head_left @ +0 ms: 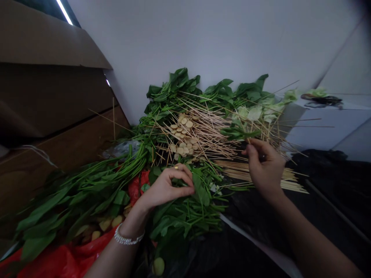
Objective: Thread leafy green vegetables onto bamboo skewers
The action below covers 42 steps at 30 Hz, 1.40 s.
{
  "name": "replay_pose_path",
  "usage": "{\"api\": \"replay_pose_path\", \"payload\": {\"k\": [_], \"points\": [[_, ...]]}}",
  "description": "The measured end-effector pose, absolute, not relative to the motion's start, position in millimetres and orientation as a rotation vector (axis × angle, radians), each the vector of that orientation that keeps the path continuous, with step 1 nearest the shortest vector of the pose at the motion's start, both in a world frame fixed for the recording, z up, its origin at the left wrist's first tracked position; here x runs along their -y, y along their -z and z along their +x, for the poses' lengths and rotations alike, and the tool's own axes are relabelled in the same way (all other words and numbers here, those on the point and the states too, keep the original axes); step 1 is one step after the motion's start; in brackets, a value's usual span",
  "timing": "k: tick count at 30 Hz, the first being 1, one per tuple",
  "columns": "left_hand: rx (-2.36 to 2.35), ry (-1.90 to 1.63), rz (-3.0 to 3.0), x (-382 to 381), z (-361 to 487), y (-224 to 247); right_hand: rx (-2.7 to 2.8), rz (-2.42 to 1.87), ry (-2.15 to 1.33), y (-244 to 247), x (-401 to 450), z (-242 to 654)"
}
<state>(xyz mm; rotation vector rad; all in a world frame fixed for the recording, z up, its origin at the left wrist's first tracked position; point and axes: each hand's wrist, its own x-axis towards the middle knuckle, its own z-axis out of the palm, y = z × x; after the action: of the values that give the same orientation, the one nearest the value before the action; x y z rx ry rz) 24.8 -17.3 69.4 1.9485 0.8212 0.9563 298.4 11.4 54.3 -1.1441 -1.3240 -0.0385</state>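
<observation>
My left hand [171,183], with a ring and a bracelet of white beads, is closed in a pinch at a broad green leaf [201,191]. Below it lies a loose heap of leafy greens [185,222]. My right hand [266,166] is raised on the other side, thumb and forefinger closed on the end of a thin skewer with leafy greens [240,132] on it. Just under that hand a row of bare bamboo skewers [236,170] lies on black plastic. Filled skewers with pale round slices [185,133] are piled behind both hands.
Long-stemmed greens [95,185] spread over a red plastic bag [72,256] with potato-like pieces at left. Skewered green leaves [179,81] and pale cabbage-like leaves [255,112] rest along the white wall [203,38]. Several skewer tips stick out. Black plastic [330,181] covers the right side.
</observation>
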Motion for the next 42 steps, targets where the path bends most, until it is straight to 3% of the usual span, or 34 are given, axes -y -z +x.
{"api": "replay_pose_path", "payload": {"k": [3,11,16,19,25,29,32,36,42], "points": [[-0.721,-0.724,2.091,20.4,30.7,-68.6,1.346,-1.134,0.019,-47.6,-12.7,294.5],[-0.964,-1.011,2.087,22.6,38.6,-62.0,1.417,-1.131,0.012,-48.6,-7.8,286.4],[-0.719,-0.395,2.551,40.3,55.8,-53.0,1.429,-1.107,-0.031,-43.4,-10.7,285.4],[-0.752,-0.209,2.584,39.6,55.8,-46.9,1.433,-1.126,-0.039,-42.0,-11.1,285.6],[-1.030,-0.631,2.380,22.0,29.5,-57.9,1.452,-1.143,-0.053,-44.8,-9.1,284.2],[-1.332,-1.016,2.595,10.6,20.0,-53.1,1.450,-1.140,-0.084,-45.5,-7.7,282.8],[-1.476,-0.882,2.813,7.6,25.4,-43.1,1.461,-1.147,-0.087,-45.2,-7.0,282.1],[-1.254,-0.545,2.798,13.7,37.5,-39.3,1.466,-1.142,-0.078,-45.4,-6.9,282.1],[-1.006,-0.702,2.676,28.6,43.9,-55.1,1.482,-1.138,-0.070,-44.6,-7.6,282.2]]}}
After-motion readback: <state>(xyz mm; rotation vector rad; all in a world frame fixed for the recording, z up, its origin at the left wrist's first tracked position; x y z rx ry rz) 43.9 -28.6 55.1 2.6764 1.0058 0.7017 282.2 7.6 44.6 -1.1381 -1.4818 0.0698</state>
